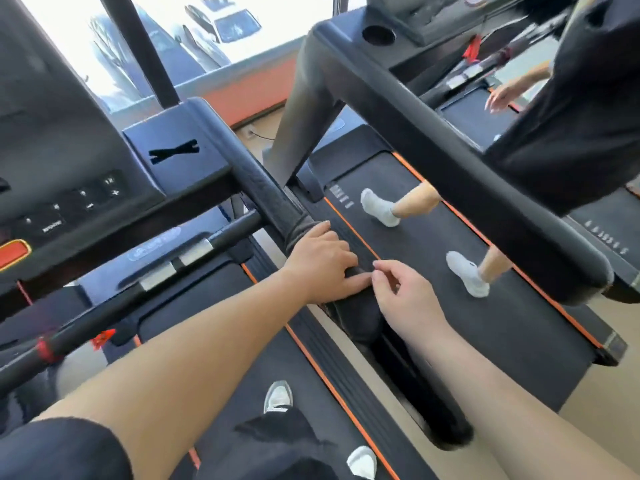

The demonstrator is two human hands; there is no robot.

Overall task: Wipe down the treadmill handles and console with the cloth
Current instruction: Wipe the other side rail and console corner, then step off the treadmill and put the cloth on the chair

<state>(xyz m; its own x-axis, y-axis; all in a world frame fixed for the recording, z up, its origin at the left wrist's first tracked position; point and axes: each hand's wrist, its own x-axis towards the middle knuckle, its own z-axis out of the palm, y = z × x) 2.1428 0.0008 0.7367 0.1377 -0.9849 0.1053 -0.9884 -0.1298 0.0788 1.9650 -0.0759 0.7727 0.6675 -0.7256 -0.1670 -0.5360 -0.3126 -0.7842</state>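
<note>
The treadmill's right handle (263, 188), black and padded, runs from the console (69, 161) toward me. A dark grey cloth (300, 233) is wrapped around the handle near its end. My left hand (322, 261) grips over the cloth and handle, fingers pointing right. My right hand (405, 299) sits just right of it, thumb and forefinger pinched together beside the left fingertips. Whether they hold the cloth's edge is unclear. The handle's rounded end (360, 320) shows between both wrists.
A front crossbar (180, 265) with silver sensor plates spans below the console, which has an orange button (14, 252). Another person (581, 109) walks in white shoes on the neighbouring treadmill (433, 258) at right, whose thick handle (450, 150) runs close by.
</note>
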